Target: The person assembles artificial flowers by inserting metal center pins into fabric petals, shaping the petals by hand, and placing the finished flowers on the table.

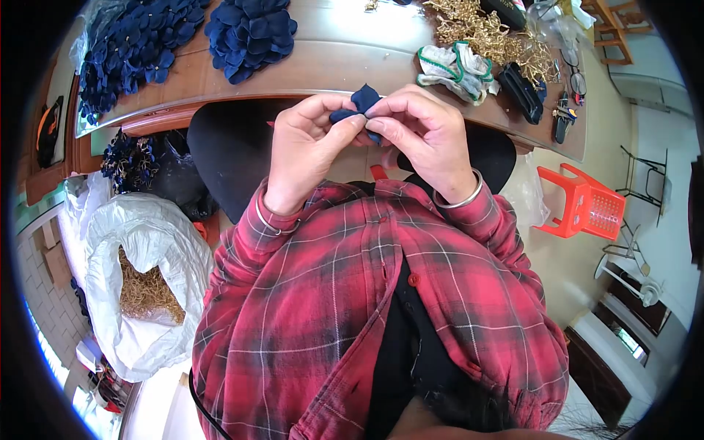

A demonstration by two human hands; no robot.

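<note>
A small dark blue fabric flower [364,97] is held between both hands, just in front of the table's near edge. My left hand [312,143] pinches its left side with thumb and forefinger. My right hand [429,136] pinches it from the right, the thumb and fingertips close to its centre. What lies under the fingertips is hidden. Farther off on the table, a pile of dark blue flowers [136,51] spreads at the left, beside a rounded stack of blue petals [251,37]. Gold-coloured stems [484,33] lie heaped at the upper right.
On the wooden table [330,66], a white cloth with green edging [456,70], a black case [521,92], glasses [578,82] and small tools [563,121] lie at the right. A white sack [150,227] of gold pieces stands lower left, a red stool [583,202] right.
</note>
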